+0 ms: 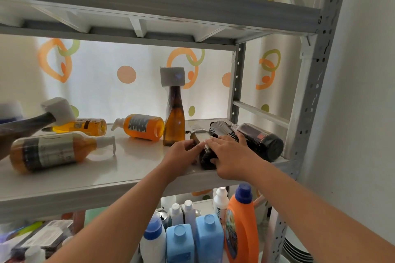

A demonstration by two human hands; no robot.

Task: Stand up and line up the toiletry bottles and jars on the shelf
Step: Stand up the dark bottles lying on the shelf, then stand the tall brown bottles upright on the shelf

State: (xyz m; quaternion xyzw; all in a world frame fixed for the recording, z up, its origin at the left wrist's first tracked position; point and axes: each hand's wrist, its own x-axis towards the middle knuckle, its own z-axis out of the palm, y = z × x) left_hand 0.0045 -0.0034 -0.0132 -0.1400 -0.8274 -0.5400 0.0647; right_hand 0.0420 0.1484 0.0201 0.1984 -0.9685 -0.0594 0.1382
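On the grey shelf (136, 168), a tall amber bottle (173, 126) with a grey square cap stands upright. Just right of it, a small dark bottle (206, 159) lies on its side; my left hand (181, 156) and my right hand (229, 156) both grip it. Behind it lie a dark ribbed jar (222, 129) and a large dark jar (265, 141). Further left, an orange pump bottle (143, 127), a yellow bottle (85, 127) and a big amber pump bottle (51, 151) lie flat. A dark bottle with a grey cap (42, 118) leans at the left edge.
An upper shelf (149, 4) hangs close above. The right metal upright (310, 102) and wall bound the shelf's end. Below stand blue detergent bottles (194, 241), an orange detergent bottle (241, 228) and small white bottles (181, 211).
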